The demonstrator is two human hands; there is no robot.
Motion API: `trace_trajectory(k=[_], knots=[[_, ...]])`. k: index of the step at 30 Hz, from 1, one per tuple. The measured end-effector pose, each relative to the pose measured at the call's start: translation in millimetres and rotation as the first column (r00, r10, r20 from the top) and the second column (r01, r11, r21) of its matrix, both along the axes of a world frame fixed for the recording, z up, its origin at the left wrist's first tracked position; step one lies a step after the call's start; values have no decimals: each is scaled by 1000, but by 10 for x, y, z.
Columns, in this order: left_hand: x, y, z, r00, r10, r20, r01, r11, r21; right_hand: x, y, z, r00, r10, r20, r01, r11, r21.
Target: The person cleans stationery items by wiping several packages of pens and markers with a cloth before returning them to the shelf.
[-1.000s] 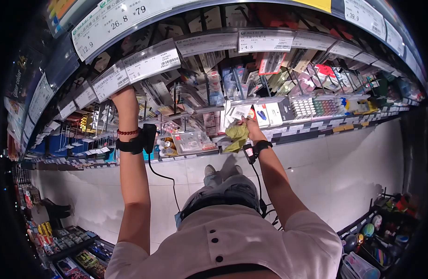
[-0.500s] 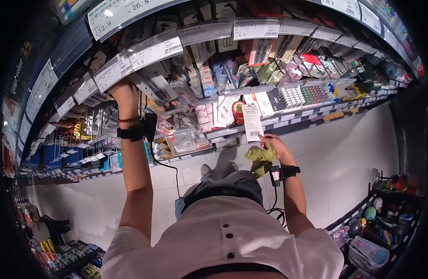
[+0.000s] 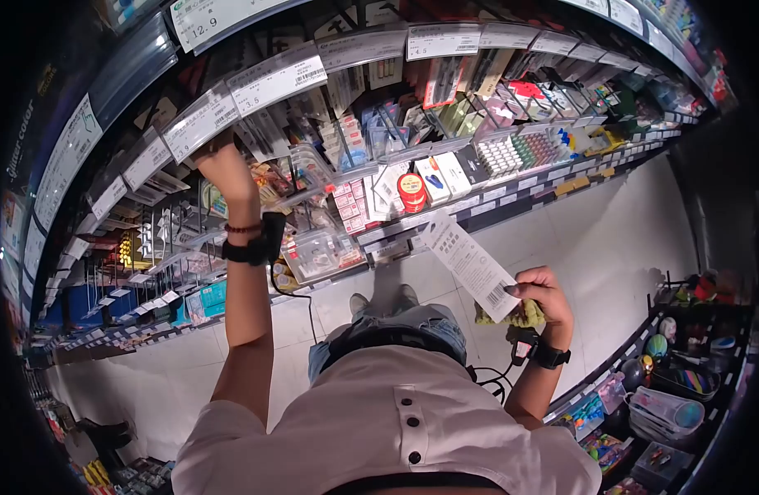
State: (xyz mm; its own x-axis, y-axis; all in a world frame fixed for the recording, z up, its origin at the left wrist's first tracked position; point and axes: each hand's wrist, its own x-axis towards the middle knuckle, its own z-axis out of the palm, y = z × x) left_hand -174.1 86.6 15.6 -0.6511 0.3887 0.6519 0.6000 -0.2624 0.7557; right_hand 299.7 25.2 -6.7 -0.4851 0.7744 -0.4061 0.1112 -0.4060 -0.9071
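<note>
My right hand [image 3: 547,295], out in front of the shelf on the right, pinches the barcode end of a long white printed product card [image 3: 468,262]. A crumpled yellow-green cloth [image 3: 529,314] is gripped in the same hand, partly behind the card. My left hand [image 3: 225,169] reaches up into the shelf at the left, under the price label strip [image 3: 199,124] and among hanging packets. Its fingers are hidden there, so whether they hold anything does not show.
Below the hanging packets, a shelf tray holds round red tins [image 3: 411,191], white boxes [image 3: 445,175] and rows of small bottles [image 3: 534,152]. A clear plastic bin [image 3: 320,254] sits near my left forearm. Another stocked shelf [image 3: 672,388] stands behind at the right. Cables hang from both wrists.
My right hand has drawn back from the shelf, down and to the right, with the card and cloth. The card now tilts. My left hand has stayed at the hanging packets, shifting slightly.
</note>
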Motion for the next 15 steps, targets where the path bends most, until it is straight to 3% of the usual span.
trace_trajectory(k=[1,3,4,5,6,7,9,11,14,15], knots=[[370,-111,11,932,-273,237,173,913,370,3,-74,166,1000,-10,-2,10,999,50],[775,-437,-194,825,-402,396,398,912,98,-23,-167,368,993,-22,-114,41,985,170],[1062,-547,-214,706,-521,479,547,831,98,-65,-194,416,984,-39,-174,71,981,178],[1229,-584,-368,362,-755,547,756,581,301,-125,-215,444,971,-54,-232,98,978,184],[1458,-642,-294,9,-793,610,836,340,431,-216,-199,465,965,1,-263,49,981,185],[1591,-640,-219,-243,-680,692,787,278,550,-335,-170,485,955,59,-292,-3,982,188],[1758,-685,75,-401,-757,516,771,24,636,-620,-158,514,952,162,-259,-126,981,151],[1726,-652,42,-486,-776,403,660,-23,751,-816,-125,420,951,270,-153,-251,959,132],[1670,-603,143,-413,-679,607,568,329,754,-876,-58,298,998,60,-33,-53,982,182],[1643,-586,155,-408,-664,626,573,348,742,-772,16,449,996,-6,91,-13,978,207]])
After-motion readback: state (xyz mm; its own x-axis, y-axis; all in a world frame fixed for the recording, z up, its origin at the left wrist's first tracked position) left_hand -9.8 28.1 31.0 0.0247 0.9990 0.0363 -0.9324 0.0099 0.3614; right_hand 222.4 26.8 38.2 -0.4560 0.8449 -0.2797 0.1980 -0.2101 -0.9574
